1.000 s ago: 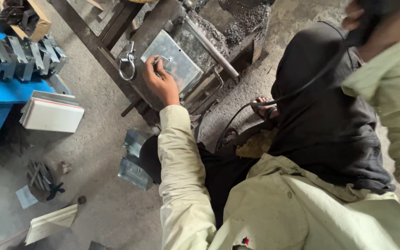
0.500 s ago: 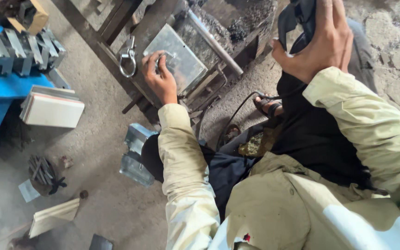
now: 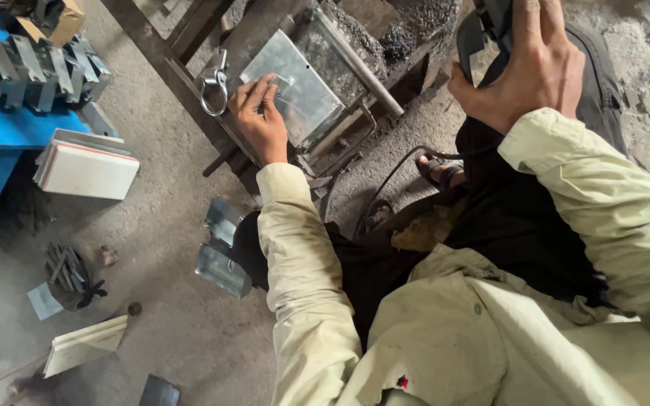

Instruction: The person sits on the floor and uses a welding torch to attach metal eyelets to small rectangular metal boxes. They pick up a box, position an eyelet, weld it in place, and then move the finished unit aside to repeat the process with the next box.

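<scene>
Metal plate under left hand fingertips.

Flat rectangular sheet-metal plate: dull silver-grey. Painted bench surface: bright blue. Stacked flat boards: white, reddish edge. Long cloth sleeves: pale khaki-cream. Trousers: black. Concrete floor: grey.

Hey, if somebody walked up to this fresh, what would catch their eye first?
Most likely the left hand pressing a shiny metal sheet flat on the grimy frame at top centre. Then the right hand, raised at top right, gripping a dark object. At far left, a bright blue table carries bent metal pieces.
</scene>
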